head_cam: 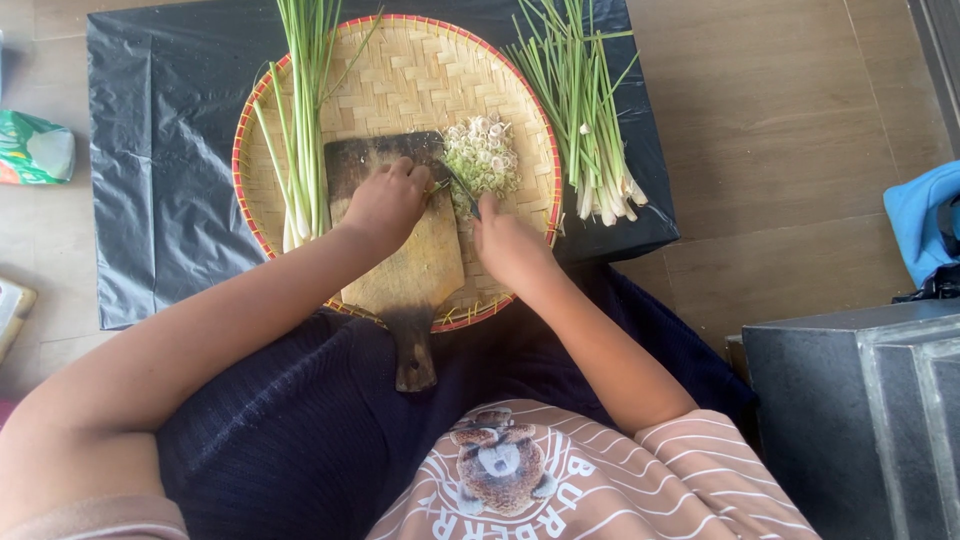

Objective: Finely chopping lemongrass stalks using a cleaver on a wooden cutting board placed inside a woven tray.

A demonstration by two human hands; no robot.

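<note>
A wooden cutting board (415, 265) lies in a round woven bamboo tray (400, 75). My left hand (385, 200) presses down on the board's upper part, fingers curled over a small green piece. My right hand (508, 245) grips a knife (462, 190) whose blade points toward my left fingers. A pile of chopped green onion (482, 155) sits on the tray just right of the board. Whole green onion stalks (300, 120) lie along the tray's left side.
A second bunch of green onions (585, 110) rests on the black plastic sheet (160, 150) right of the tray. A green packet (35, 148) lies at the left edge. A dark grey box (850, 410) and blue cloth (925, 225) are at right.
</note>
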